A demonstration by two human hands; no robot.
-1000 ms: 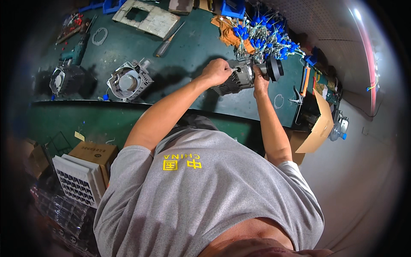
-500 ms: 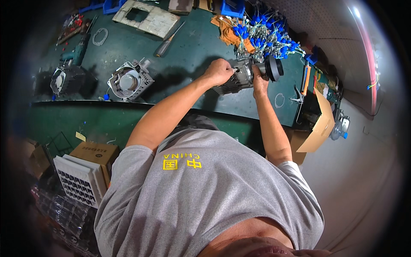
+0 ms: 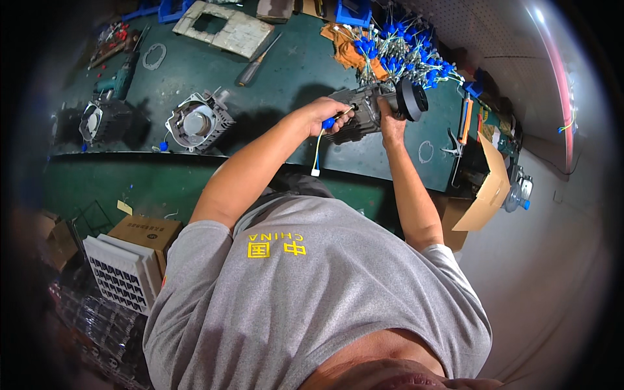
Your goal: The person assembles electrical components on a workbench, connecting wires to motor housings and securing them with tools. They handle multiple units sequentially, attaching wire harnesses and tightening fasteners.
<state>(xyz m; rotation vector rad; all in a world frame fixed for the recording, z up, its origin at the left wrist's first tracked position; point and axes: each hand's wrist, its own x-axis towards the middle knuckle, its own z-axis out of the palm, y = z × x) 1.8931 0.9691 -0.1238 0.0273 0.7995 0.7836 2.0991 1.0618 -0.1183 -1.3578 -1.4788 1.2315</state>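
My left hand [image 3: 318, 115] is closed on a wired part with a blue cap [image 3: 328, 123]. Its wires hang below the fingers and end in a white connector [image 3: 315, 172]. The fingertips are at a small dark opening in the side of a finned metal housing [image 3: 368, 109]; whether the part's tip is inside I cannot tell. My right hand [image 3: 391, 122] grips the housing near its right end, beside a black round ribbed piece [image 3: 411, 101]. The housing lies tilted over the green workbench [image 3: 273, 123]. Part of it is hidden behind my hands.
Two similar open housings, one in the middle left [image 3: 198, 123] and one farther left [image 3: 101, 122], stand near the bench edge. A heap of blue-capped wired parts [image 3: 409, 55] lies behind my hands. A screwdriver [image 3: 250, 68], a green power tool [image 3: 120, 81] and a cardboard box [image 3: 484, 188] are around.
My left hand has shifted slightly and turned, so the blue cap, wires and white connector now show below it. The housing has tilted a little in my right hand.
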